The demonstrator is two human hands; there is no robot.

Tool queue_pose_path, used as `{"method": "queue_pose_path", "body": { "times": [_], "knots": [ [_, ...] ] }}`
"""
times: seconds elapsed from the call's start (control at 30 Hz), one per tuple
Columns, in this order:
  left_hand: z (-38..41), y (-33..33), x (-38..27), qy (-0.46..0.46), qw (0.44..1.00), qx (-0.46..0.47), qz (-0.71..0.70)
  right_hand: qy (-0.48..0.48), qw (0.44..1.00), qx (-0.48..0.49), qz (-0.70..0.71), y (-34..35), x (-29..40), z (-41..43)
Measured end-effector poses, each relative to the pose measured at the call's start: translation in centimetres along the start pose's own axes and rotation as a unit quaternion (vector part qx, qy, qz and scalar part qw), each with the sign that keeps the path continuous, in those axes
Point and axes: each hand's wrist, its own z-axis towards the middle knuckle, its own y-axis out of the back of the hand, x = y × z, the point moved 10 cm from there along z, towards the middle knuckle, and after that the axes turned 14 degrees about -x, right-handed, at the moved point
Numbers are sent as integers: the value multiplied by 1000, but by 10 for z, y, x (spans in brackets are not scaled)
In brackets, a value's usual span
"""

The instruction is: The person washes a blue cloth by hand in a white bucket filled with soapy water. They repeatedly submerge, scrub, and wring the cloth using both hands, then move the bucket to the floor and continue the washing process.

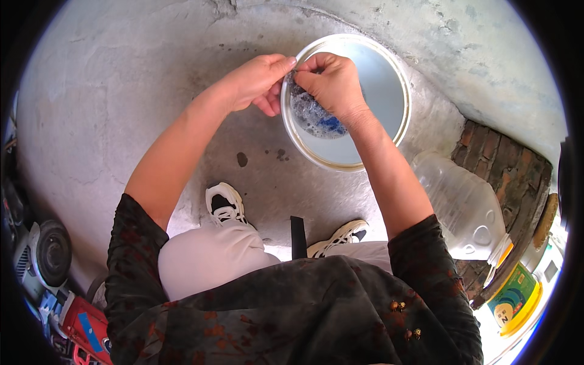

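Note:
A white bucket (385, 91) with a thick rim stands on the floor before me. Grey foam (305, 109) lies on the liquid in its left part, and something blue (332, 125) shows through the suds. At the left side of the rim is my left hand (260, 84), its thumb on the edge and its fingers curled against the outside. My right hand (331, 84) reaches over the bucket from the right. Its thumb and forefinger come together just inside the rim, close to my left thumb, by a dark foamy patch. Whatever may be between those fingertips is hidden.
A clear plastic jug (461, 205) lies by a brick ledge (497, 169) on the right. Below it is a yellow and green container (518, 296). A red case (84, 326) and a dark wheel (54, 253) are at lower left. The wall (492, 59) curves behind the bucket.

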Motion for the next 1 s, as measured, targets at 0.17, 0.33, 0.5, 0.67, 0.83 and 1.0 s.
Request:
{"method": "queue_pose_path", "body": {
  "times": [0.17, 0.33, 0.5, 0.67, 0.83, 1.0],
  "knots": [
    [-3, -2, -6, -4, 1000, -6, 18, 2, 992, 106, -64, -16, -12, -31],
    [-2, 0, -4, -1, 1000, -14, 22, -3, 1000, -12, 2, 0, -3, -3],
    [-3, 1, 1, -4, 998, -56, -6, -55, 979, -192, 42, 50, -29, 18],
    [2, 8, 4, -50, 992, -109, 38, 83, 944, -181, -262, 51, -76, 18],
    [-9, 5, 0, -114, 984, -114, 70, 111, 923, 104, -352, -7, -113, -2],
    [-16, 5, 1, -160, 985, -56, 34, 100, 978, -15, -181, 38, -25, -10]
  ]
}}
